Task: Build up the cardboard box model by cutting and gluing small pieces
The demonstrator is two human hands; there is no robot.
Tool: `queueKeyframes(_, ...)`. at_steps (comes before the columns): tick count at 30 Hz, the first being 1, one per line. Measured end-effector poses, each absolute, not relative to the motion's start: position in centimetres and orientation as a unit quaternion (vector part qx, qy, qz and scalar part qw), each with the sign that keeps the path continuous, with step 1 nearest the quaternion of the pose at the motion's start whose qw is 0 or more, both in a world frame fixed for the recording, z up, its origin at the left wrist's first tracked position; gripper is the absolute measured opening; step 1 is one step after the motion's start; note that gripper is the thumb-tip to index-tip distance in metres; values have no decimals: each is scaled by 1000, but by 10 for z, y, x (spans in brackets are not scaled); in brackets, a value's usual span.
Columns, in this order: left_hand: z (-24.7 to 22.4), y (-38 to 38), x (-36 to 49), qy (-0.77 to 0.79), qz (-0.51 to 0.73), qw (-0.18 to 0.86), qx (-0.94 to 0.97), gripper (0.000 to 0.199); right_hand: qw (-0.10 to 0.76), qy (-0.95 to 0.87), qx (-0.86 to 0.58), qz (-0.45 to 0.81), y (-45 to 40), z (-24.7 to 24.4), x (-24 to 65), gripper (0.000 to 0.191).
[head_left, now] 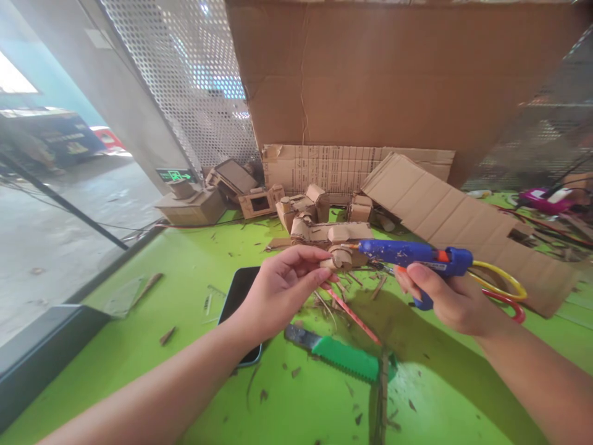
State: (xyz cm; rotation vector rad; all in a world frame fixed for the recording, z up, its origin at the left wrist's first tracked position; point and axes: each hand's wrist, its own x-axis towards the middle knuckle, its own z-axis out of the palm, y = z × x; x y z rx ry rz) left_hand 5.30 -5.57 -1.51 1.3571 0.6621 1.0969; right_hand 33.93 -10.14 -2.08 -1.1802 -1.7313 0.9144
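Note:
Between the thumb and fingers of my left hand (290, 284) is a small rolled cardboard piece (341, 256). My right hand (449, 300) is wrapped round the handle of a blue glue gun (398, 252), whose nozzle points left and reaches the cardboard piece; whether it touches cannot be told. Below the hands lie a green-handled utility knife (347, 357) and a thin red pencil-like stick (354, 314). A dark-screened phone (238, 293) lies partly under my left wrist. Just behind the hands sits a built cardboard part (331, 232).
Cardboard boxes and shapes (189, 207) stand along the back of the green table (194, 383). A long cardboard panel (467, 228) leans at the right. Scraps litter the surface. A large cardboard sheet (393, 80) rises behind, and a grey block (46, 352) sits at the left edge.

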Motion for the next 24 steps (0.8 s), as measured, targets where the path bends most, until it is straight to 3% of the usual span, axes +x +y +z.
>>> queueKeyframes(6, -13, -59, 54, 303, 471, 599, 572, 23, 372, -744, -479, 279, -99, -9, 337, 16)
queueKeyframes(9, -12, -62, 54, 315, 466, 581, 588, 23, 315, -797, -498, 135, -105, 3, 332, 9)
queueKeyframes(13, -11, -66, 54, 325, 452, 542, 629, 24, 201, -844, -496, -37, -128, 9, 334, 20)
queueKeyframes(16, -12, -69, 54, 336, 438, 514, 657, 26, 134, -840, -525, -39, -151, 0, 347, 30)
queueKeyframes(19, -15, -70, 55, 345, 422, 484, 684, 28, 98, -820, -563, -20, -170, -12, 364, 26)
queueKeyframes(24, -19, -73, 57, 344, 401, 442, 725, 26, 107, -816, -568, -18, -186, -19, 383, 37)
